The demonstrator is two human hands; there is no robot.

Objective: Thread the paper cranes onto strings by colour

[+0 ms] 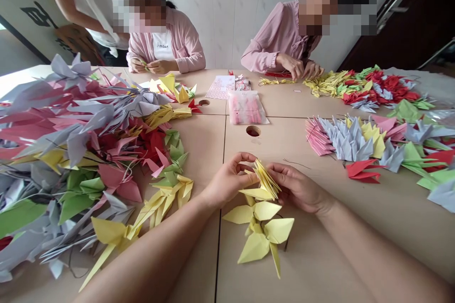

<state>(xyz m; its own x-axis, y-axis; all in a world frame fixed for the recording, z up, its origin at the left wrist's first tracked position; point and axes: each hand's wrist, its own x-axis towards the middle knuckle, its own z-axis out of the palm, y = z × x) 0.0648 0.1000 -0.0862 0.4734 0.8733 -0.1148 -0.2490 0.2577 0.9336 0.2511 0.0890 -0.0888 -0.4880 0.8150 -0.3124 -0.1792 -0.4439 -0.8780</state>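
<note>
My left hand [229,177] and my right hand [296,187] meet over the middle of the beige table [355,227]. Both pinch a stack of yellow folded paper cranes [265,181] held upright between the fingertips. More yellow cranes on the same string [261,232] hang below the stack and lie on the table towards me. A thin dark wire [296,164] lies just beyond my right hand.
A big heap of grey, pink, red, green and yellow cranes [78,151] fills the left. Strung cranes [359,139] and another pile [377,86] lie right. A plastic bag [246,108] and cable hole [253,130] sit ahead. Two people in pink [177,42] [277,38] work opposite.
</note>
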